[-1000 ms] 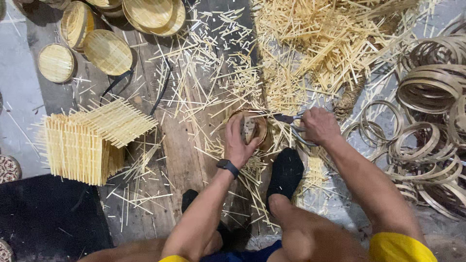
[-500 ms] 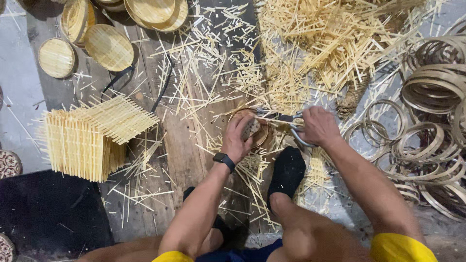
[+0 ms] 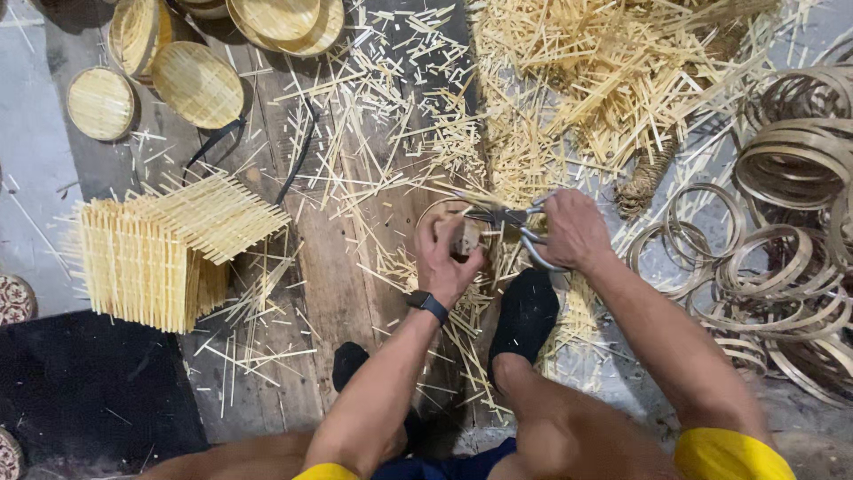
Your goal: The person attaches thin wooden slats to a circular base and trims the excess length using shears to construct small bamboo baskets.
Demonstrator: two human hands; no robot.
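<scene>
While the left hand (image 3: 449, 258) presses down on a small round woven bamboo disc (image 3: 444, 233) lying on the wooden floor boards (image 3: 342, 267) just ahead of a black-socked foot (image 3: 524, 316), its fingers are curled together over the rim, clamped on it. The right hand (image 3: 576, 229) has its fingers closed through the loops of a pair of scissors (image 3: 520, 222), whose blades reach toward the disc's upper edge among protruding strip ends. Judging by its look, the disc is light, thin and fairly stiff but springy, with sharp splintery ends; it seems best held flat by the rim or pinned from above, as thin strips could crack if bent. A black watch (image 3: 428, 305) sits on the left wrist. Loose bamboo offcuts (image 3: 391, 116) litter the floor all around, thickest in a pile (image 3: 613, 80) beyond the scissors, and crowd the disc closely. To the left, well apart, stands a stack of square woven mats (image 3: 151, 253); finished round lids (image 3: 200, 84) lie at the far left. Coiled bamboo rings (image 3: 782, 231) spread out on the right, near the right forearm. A dark mat (image 3: 89, 391) lies at lower left.
</scene>
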